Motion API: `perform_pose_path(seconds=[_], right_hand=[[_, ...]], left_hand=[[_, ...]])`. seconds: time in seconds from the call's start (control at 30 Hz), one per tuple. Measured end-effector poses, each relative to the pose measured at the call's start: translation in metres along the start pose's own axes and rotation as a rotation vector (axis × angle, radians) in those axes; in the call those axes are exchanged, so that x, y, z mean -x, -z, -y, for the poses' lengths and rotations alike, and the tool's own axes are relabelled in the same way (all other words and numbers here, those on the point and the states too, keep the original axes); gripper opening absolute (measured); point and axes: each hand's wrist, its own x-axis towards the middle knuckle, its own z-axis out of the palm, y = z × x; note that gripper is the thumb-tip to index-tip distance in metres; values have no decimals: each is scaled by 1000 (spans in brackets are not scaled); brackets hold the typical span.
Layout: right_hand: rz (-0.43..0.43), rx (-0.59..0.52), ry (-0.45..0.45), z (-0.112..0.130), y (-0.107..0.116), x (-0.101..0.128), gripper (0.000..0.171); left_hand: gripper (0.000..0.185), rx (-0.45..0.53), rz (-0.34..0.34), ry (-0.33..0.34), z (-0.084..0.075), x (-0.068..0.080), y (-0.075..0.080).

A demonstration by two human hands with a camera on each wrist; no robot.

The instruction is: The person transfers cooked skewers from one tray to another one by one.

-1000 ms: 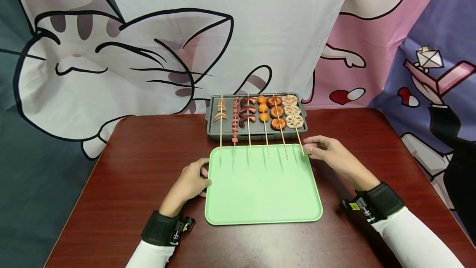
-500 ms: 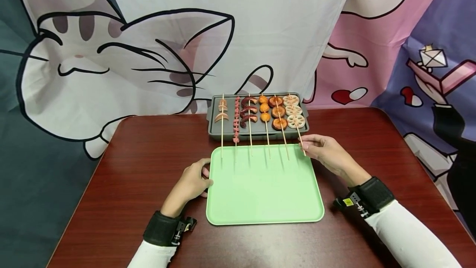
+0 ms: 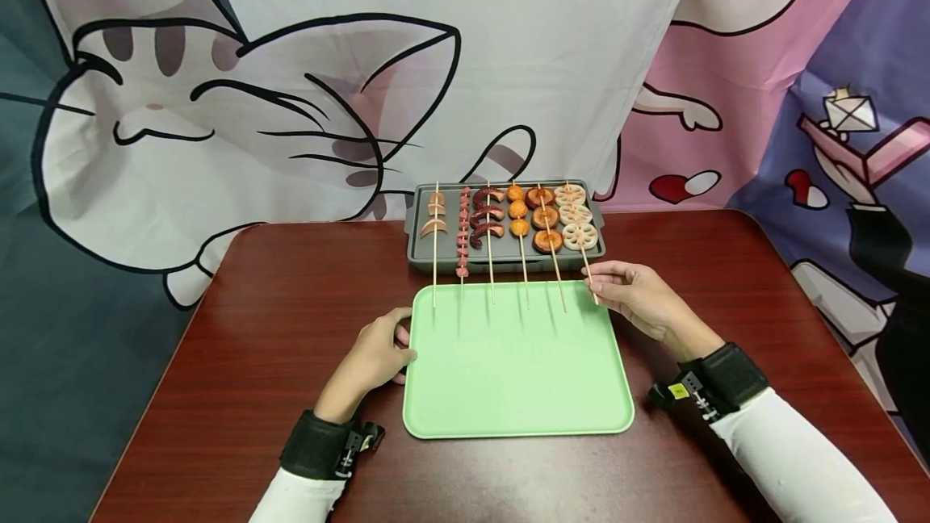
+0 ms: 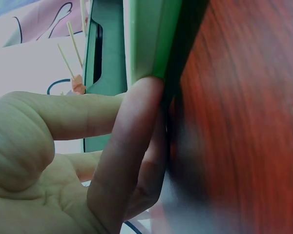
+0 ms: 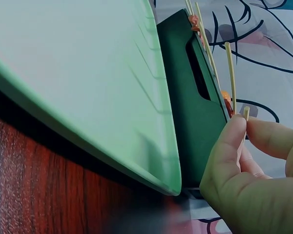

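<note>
My left hand (image 3: 372, 353) grips the left rim of a light green tray (image 3: 516, 370), thumb on top; in the left wrist view a finger (image 4: 132, 126) presses under its edge (image 4: 145, 44). Thumb and fingers of my right hand (image 3: 639, 297) pinch the stick of the lotus root skewer (image 3: 578, 237), the rightmost on a grey grill pan (image 3: 429, 266). The right wrist view shows the stick's end (image 5: 246, 113) between thumb and finger. Its lotus slices lie on the pan. The tray stands in front of the pan, under the stick ends.
Beside the lotus root lie skewers of mushroom-like rounds (image 3: 546, 218), orange balls (image 3: 518, 210), dark red curled pieces (image 3: 487, 216), small pink pieces (image 3: 462, 232) and pale brown slices (image 3: 433, 227). All rest on the pan at the back of the brown table (image 3: 291, 281), before a printed curtain (image 3: 552, 39).
My right hand has moved slightly left from beside the tray's back right corner and taken hold of the lotus root skewer's stick. The left hand has kept its grip on the tray.
</note>
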Motion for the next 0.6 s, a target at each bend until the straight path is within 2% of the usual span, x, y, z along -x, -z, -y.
perform_pose_path(seconds=[0.1, 0.33, 0.6], right_hand=[[-3, -5, -3, 0, 0, -1, 27], [-1, -4, -28, 0, -1, -3, 37], [12, -30, -26, 1, 1, -3, 25]], left_hand=[[65, -2, -4, 0, 0, 0, 0], [64, -6, -2, 16, 1, 0, 1], [64, 4, -2, 7, 0, 0, 0]])
